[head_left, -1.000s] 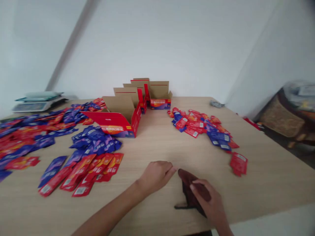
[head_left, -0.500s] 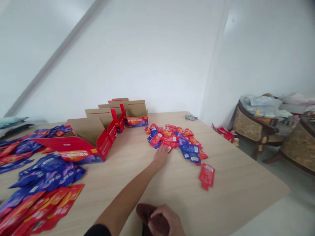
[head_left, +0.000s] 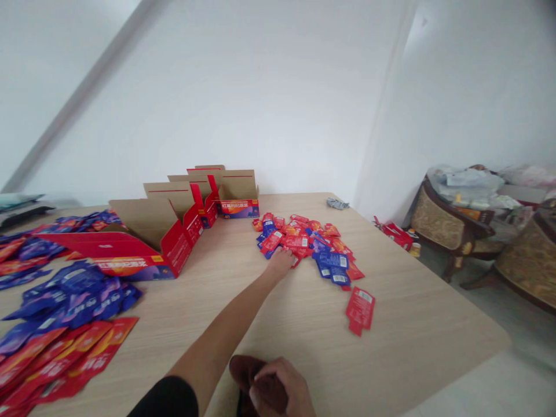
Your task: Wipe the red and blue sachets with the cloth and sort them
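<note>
Stretched out over the table, my left hand [head_left: 281, 262] reaches the near edge of a loose heap of small red and blue pouches [head_left: 297, 241]. Its fingers are bent down and closed on a pouch there; which one is hidden under them. Two overlapping red pouches [head_left: 361, 309] lie apart from the heap, nearer to me. At the bottom of the view, my right hand [head_left: 284, 385] is curled, thumb and fingers around a rounded dark brown thing [head_left: 247, 372] whose kind I cannot make out.
Open red cardboard boxes [head_left: 132, 262] stand in a row left of the heap, flaps up. Blue pouches [head_left: 80, 295] and long red pouches [head_left: 82, 359] lie front left. A grey crumpled item [head_left: 337, 203] is at the far edge. Beyond the table's right edge stand loaded chairs [head_left: 447, 214].
My left hand's fingers have bent in at the edge of the heap, where they lay flatter before. The view has shifted slightly. My right hand keeps its curled pose.
</note>
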### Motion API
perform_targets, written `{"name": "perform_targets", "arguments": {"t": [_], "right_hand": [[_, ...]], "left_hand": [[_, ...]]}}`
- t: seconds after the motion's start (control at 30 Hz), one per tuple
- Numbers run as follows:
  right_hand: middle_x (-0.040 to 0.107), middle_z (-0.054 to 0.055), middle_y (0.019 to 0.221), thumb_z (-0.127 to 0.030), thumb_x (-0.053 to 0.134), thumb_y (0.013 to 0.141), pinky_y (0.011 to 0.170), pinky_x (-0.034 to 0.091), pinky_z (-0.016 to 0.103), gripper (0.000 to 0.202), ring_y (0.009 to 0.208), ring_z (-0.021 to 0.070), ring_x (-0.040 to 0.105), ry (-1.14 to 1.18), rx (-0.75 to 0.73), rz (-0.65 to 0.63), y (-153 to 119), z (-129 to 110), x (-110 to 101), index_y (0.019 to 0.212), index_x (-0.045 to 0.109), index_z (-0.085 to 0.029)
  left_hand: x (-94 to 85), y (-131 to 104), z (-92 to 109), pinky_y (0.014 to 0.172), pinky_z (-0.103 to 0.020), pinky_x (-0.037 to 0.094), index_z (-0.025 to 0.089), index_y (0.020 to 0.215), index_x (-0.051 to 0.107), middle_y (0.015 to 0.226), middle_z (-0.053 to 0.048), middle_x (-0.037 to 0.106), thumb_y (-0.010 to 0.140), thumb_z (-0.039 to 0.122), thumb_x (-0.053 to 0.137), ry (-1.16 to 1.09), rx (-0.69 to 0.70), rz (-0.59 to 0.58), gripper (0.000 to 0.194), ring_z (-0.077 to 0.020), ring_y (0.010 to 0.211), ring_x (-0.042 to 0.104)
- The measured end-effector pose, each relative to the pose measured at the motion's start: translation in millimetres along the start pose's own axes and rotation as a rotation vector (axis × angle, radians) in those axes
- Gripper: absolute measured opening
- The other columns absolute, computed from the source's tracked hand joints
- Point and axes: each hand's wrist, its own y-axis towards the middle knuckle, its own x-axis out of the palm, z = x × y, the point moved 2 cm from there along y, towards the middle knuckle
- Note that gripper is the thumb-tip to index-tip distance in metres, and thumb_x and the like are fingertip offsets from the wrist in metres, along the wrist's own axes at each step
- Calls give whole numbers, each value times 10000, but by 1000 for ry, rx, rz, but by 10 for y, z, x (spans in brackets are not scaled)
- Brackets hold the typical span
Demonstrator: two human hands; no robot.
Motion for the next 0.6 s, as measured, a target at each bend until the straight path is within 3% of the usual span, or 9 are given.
{"name": "perform_targets", "arguments": {"t": [0.17,0.33,0.47,0.6], "right_hand": [[756,36,953,-461,716,889,842,564,299,202,923,223,726,-22,6,-11,11,-81,-77,971,738,-278],[761,50,965,-511,688,926,861,556,295,267,943,229,725,-47,38,-54,-14,-156,-121,977,746,-256],[763,62,957,-572,689,919,879,563,324,341,958,254,725,-54,103,-35,-46,-202,-137,956,746,-238],[770,81,983,-591,713,898,900,582,348,374,979,274,731,-21,156,11,-68,-274,-157,960,745,-223]], "left_hand": [[-159,-321,-52,957,-469,583,165,1299,638,1305,-108,647,1021,368,671,-190,-58,88,345,-251,1121,670],[-509,-853,-43,1011,-444,523,162,1163,671,1197,-117,695,1079,344,543,-452,-210,254,238,-250,1131,662],[-837,-1685,-74,821,-309,522,200,1040,636,996,-94,725,1127,453,312,-702,-336,323,420,-210,924,684],[-976,-2778,-60,569,-243,469,211,937,602,764,-21,685,1073,618,353,-962,-402,179,496,-160,634,635]]}}
